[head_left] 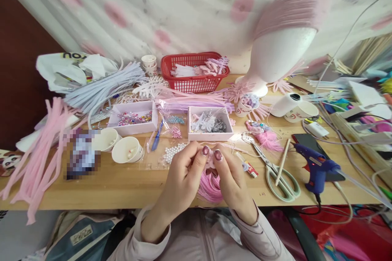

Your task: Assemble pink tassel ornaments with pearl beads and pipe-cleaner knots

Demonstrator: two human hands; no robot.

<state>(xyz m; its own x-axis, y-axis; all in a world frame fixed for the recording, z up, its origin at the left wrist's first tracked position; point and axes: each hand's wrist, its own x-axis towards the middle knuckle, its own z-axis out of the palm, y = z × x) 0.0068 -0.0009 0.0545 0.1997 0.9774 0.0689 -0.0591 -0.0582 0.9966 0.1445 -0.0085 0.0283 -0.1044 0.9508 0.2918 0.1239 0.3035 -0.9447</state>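
My left hand (186, 173) and my right hand (232, 175) meet close to the table's front edge, thumbs side by side. Both are closed on a small pale pink piece (210, 162), mostly covered by the fingers; it looks like a fuzzy-stem flower, though I cannot be sure. Bright pink silky strands (210, 187) hang or lie just below, between the hands; whether they join the piece is hidden. White pearl beads (173, 153) lie beside my left hand. To the right of my right hand is a small red and white item (251, 169).
Scissors (283, 181) and a blue glue gun (317, 167) lie at the right. Behind the hands stand two white boxes (211, 135) of ornaments and a red basket (196, 85). Paper cups (127, 151) and pink stems (45, 147) are left. A foam head (277, 55) rises behind right.
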